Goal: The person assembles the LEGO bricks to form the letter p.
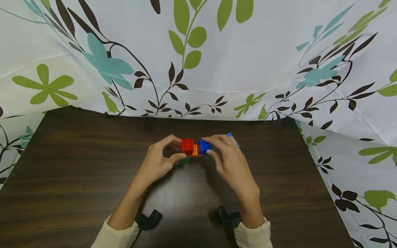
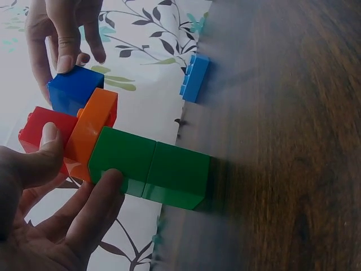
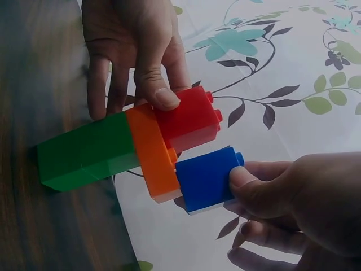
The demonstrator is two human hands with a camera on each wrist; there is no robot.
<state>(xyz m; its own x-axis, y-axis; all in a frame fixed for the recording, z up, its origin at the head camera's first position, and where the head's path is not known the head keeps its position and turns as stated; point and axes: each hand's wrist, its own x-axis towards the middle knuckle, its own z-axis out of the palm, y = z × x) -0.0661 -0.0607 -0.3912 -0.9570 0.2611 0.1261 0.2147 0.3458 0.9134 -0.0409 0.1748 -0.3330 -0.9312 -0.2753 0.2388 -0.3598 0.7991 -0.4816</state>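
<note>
My left hand (image 1: 158,160) grips a toy brick stack, its thumb on the red brick (image 2: 48,129) and a finger against the green bricks (image 2: 121,161). Two green bricks stand one on the other at the bottom, with a longer orange brick (image 3: 151,155) across them. The red brick sits on one end of the orange. Between thumb and fingers, my right hand (image 1: 231,158) pinches a blue brick (image 3: 207,179) at the orange brick's other end. In the right wrist view it looks slightly tilted there; whether it is fully seated I cannot tell.
A lighter blue long brick (image 2: 195,79) lies on the dark wooden table (image 1: 77,165), beyond the right hand. Patterned cloth (image 1: 217,69) hangs along the table's back edge and sides. Black curved mounts (image 1: 150,219) show at both wrists.
</note>
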